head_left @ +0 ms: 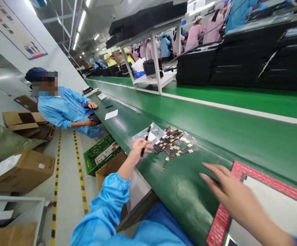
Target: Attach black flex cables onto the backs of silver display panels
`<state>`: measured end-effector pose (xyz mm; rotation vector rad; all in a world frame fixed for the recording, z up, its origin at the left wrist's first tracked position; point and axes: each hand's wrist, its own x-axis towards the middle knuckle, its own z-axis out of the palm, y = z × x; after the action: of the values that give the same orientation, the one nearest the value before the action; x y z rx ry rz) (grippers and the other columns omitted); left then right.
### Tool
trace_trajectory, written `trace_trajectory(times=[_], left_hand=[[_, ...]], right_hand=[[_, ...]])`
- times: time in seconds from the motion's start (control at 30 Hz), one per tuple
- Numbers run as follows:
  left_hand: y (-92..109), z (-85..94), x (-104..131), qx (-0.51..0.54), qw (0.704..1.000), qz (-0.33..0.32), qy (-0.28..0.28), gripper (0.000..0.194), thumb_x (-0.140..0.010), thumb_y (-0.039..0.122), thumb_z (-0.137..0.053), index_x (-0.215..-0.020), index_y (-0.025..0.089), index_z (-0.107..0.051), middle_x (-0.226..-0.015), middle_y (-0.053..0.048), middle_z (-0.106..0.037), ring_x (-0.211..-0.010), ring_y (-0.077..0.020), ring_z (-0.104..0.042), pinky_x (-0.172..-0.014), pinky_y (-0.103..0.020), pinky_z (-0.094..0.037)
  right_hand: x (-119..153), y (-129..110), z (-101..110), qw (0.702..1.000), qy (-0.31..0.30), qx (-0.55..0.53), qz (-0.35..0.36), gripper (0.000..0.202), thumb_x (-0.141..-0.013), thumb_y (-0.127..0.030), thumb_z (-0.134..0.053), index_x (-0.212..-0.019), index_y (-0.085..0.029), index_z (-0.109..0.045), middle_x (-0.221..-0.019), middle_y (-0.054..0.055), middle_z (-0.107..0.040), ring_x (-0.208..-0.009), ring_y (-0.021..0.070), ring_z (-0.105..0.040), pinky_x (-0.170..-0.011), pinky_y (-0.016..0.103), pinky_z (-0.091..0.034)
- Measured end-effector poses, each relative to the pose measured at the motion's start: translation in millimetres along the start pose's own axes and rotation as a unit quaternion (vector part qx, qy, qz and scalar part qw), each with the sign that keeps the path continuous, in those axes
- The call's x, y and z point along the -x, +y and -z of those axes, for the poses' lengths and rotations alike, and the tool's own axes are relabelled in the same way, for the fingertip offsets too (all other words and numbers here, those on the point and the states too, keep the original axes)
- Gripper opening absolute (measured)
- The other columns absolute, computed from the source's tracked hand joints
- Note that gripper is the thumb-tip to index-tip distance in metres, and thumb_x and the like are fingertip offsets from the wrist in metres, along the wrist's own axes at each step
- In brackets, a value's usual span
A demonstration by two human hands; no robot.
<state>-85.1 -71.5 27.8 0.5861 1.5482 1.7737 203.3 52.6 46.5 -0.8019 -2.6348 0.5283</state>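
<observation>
pen: slim black stick (145, 140), long axis pointing away from you, your left hand (138, 149) grip clenched round it
right hand: yours (229, 191), grip released, fingers spread flat
parts: thin black-gold strips (175, 141), fanned on glossy green counter (215, 136)

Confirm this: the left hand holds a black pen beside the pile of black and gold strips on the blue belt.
Not quite. The belt is green, not blue, as the head view shows. The rest stands: the left hand holds a black pen beside the pile of black and gold strips.

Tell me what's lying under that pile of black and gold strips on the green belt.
The pile of strips lies on the green belt, its left edge overlapping a clear plastic bag. The left hand holds a black pen over that bag. Anything beneath the pile's middle is covered.
</observation>
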Motion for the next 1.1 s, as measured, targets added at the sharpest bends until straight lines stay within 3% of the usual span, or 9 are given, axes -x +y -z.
trace_trajectory(times=[0.1,0.17,0.3,0.4,0.5,0.67,0.77,1.0,1.1], left_hand=[[-13.4,26.3,16.0,0.073,0.995,0.009,0.067,0.038,-0.069,0.036,-0.076,-0.074,0.015,-0.046,-0.092,-0.011,-0.068,-0.082,-0.0209,-0.067,-0.073,-0.03,-0.054],[-24.6,32.6,24.1,0.113,0.989,0.008,0.091,0.033,-0.071,0.029,-0.076,-0.072,0.015,-0.045,-0.089,-0.01,-0.068,-0.089,-0.0211,-0.067,-0.087,-0.034,-0.052],[-32.4,32.8,27.4,0.166,0.981,0.028,0.094,0.027,-0.073,0.019,-0.074,-0.073,0.013,-0.048,-0.09,-0.015,-0.068,-0.089,-0.0261,-0.067,-0.093,-0.044,-0.048],[-32.0,26.1,27.4,0.214,0.969,0.036,0.117,0.023,-0.075,0.014,-0.07,-0.073,0.012,-0.048,-0.09,-0.017,-0.068,-0.087,-0.027,-0.067,-0.093,-0.046,-0.048],[-36.4,9.6,28.7,0.285,0.944,0.015,0.163,0.014,-0.081,0.014,-0.061,-0.074,0.013,-0.049,-0.092,-0.016,-0.068,-0.093,-0.0238,-0.066,-0.096,-0.041,-0.047],[-42.4,-23.7,24.8,0.377,0.898,-0.022,0.227,0.008,-0.085,0.017,-0.052,-0.083,0.011,-0.058,-0.108,-0.018,-0.064,-0.108,-0.0229,-0.06,-0.1,-0.035,-0.044],[-41.1,-31.5,22.3,0.397,0.878,-0.016,0.267,0.011,-0.085,0.014,-0.049,-0.076,0.012,-0.055,-0.106,-0.018,-0.065,-0.106,-0.024,-0.061,-0.099,-0.037,-0.045],[-43.1,-44.1,26.7,0.407,0.862,0.004,0.301,0.015,-0.088,0.011,-0.044,-0.075,0.013,-0.052,-0.102,-0.019,-0.066,-0.098,-0.0236,-0.065,-0.095,-0.039,-0.047],[-32.3,-33.5,40.8,0.41,0.864,0.008,0.292,0.014,-0.088,0.01,-0.045,-0.077,0.011,-0.053,-0.101,-0.022,-0.065,-0.096,-0.0256,-0.065,-0.093,-0.04,-0.049]], right_hand=[[-42.4,-66.3,-46.3,0.985,-0.144,0.075,0.058,0.041,-0.095,-0.025,-0.051,-0.135,-0.017,-0.049,-0.136,0.017,-0.043,-0.081,0.027,-0.066,-0.068,0.037,-0.058],[-51.0,-99.2,-81.5,0.963,-0.196,0.086,0.163,0.051,-0.091,-0.024,-0.059,-0.14,-0.014,-0.044,-0.144,0.019,-0.03,-0.077,0.0261,-0.066,-0.066,0.036,-0.058],[-41.1,-112.8,-121.2,0.953,-0.201,0.097,0.204,0.047,-0.094,-0.022,-0.054,-0.139,-0.01,-0.045,-0.145,0.018,-0.027,-0.078,0.0267,-0.066,-0.066,0.038,-0.058],[-45.6,-104.0,-107.4,0.956,-0.209,0.078,0.189,0.051,-0.091,-0.012,-0.05,-0.141,-0.01,-0.041,-0.146,0.014,-0.023,-0.083,0.026,-0.066,-0.072,0.038,-0.058],[-79.0,-106.9,-67.7,0.957,-0.196,0.053,0.206,0.066,-0.083,-0.001,-0.046,-0.147,-0.017,-0.032,-0.148,0.008,-0.02,-0.093,0.0247,-0.064,-0.083,0.036,-0.055],[-161.5,-143.8,-0.8,0.938,-0.183,0.031,0.293,0.062,-0.082,0.005,-0.043,-0.142,-0.007,-0.038,-0.146,0.011,-0.026,-0.134,0.0235,-0.028,-0.111,0.037,-0.029],[-185.5,-169.1,21.7,0.938,-0.186,0.044,0.288,0.058,-0.088,0.0,-0.045,-0.143,-0.012,-0.036,-0.148,0.01,-0.022,-0.138,0.0278,-0.016,-0.11,0.057,-0.022],[-179.2,-178.4,25.6,0.937,-0.2,0.086,0.273,0.061,-0.087,0.004,-0.046,-0.144,-0.016,-0.035,-0.149,0.008,-0.02,-0.138,0.0277,-0.013,-0.108,0.063,-0.018],[-171.8,-179.7,14.6,0.951,-0.201,0.027,0.233,0.053,-0.089,0.002,-0.046,-0.139,-0.012,-0.042,-0.148,0.011,-0.024,-0.138,0.0265,-0.017,-0.112,0.052,-0.02]])
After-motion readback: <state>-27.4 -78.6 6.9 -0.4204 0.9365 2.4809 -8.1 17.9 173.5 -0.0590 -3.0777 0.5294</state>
